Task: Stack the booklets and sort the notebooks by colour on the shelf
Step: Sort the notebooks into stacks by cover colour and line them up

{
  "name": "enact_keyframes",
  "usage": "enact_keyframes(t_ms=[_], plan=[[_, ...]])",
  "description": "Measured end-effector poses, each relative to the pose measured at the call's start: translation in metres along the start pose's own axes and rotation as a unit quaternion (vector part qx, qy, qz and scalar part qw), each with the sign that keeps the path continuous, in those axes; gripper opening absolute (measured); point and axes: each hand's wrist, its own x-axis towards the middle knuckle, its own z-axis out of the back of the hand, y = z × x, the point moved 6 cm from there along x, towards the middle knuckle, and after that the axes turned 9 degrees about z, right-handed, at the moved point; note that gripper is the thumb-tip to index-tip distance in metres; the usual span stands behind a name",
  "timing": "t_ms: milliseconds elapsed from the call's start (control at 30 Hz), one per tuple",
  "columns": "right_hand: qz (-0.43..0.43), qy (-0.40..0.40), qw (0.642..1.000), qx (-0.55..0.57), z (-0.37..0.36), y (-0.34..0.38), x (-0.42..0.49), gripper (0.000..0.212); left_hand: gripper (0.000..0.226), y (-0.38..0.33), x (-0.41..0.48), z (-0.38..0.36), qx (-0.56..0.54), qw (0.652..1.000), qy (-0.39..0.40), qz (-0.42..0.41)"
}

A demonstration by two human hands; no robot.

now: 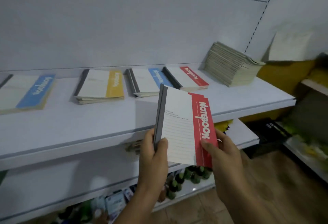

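From the head camera, you hold a red notebook [184,128] upright in front of the shelf [88,126], clear of its surface, with the grey spine to the left and the red band to the right. Your left hand [154,154] grips the lower spine edge, thumb curled over the cover and fingers wrapped behind. Your right hand [223,154] pinches the lower part of the red band, thumb on the front and fingers behind it.

Take the stack of booklets [230,66] at the shelf's right end as your marker. It stands against the back wall, with its upper booklets fanned out unevenly. Just left of it lies a red pile [190,78], touching or overlapping a blue pile [147,82] further left. Beyond that sits a yellow pile [101,85], set apart. Furthest from the booklets, at the left edge, lies another blue pile [26,92]. The notebook in your hands is below and left of the booklets, nearest the red pile.
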Motion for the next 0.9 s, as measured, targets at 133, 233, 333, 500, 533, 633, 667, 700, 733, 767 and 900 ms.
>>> enact_keyframes(t_ms=[133,233,333,500,533,633,667,700,733,767,900], plan=[[0.002,-0.005,1.0,0.011,0.013,-0.001,0.019,0.032,0.03,-0.001,0.013,-0.023,0.022,1.0,0.011,-0.012],[0.006,-0.006,1.0,0.011,0.016,-0.009,0.044,0.03,0.021,0.004,0.033,-0.037,0.031,0.999,0.02,-0.013],[0.011,-0.005,1.0,-0.008,0.012,-0.008,0.081,0.027,0.019,0.004,0.068,-0.05,0.061,0.998,0.013,-0.02],[0.058,0.006,0.997,-0.051,-0.001,0.001,0.174,0.027,0.03,0.003,0.146,-0.082,0.092,0.995,0.017,-0.029],[0.066,0.013,0.996,-0.062,-0.006,0.006,0.197,0.028,0.034,0.0,0.164,-0.091,0.098,0.995,0.022,-0.03],[0.08,0.041,0.992,-0.085,-0.024,0.018,0.259,0.033,0.043,-0.008,0.217,-0.108,0.104,0.994,0.016,-0.017],[0.084,0.047,0.991,-0.088,-0.031,0.018,0.276,0.032,0.048,-0.009,0.232,-0.111,0.113,0.993,0.008,-0.013],[0.088,0.051,0.991,-0.092,-0.037,0.017,0.292,0.028,0.055,-0.009,0.246,-0.114,0.126,0.992,-0.003,-0.012],[0.09,0.057,0.989,-0.101,-0.043,0.012,0.308,0.024,0.061,-0.009,0.257,-0.116,0.143,0.989,-0.017,-0.018],[0.095,0.068,0.986,-0.12,-0.05,0.007,0.322,0.022,0.063,-0.011,0.267,-0.12,0.161,0.986,-0.028,-0.033],[0.122,0.113,0.934,-0.316,-0.07,-0.014,0.356,0.03,0.067,-0.006,0.284,-0.136,0.203,0.977,-0.045,-0.055]])
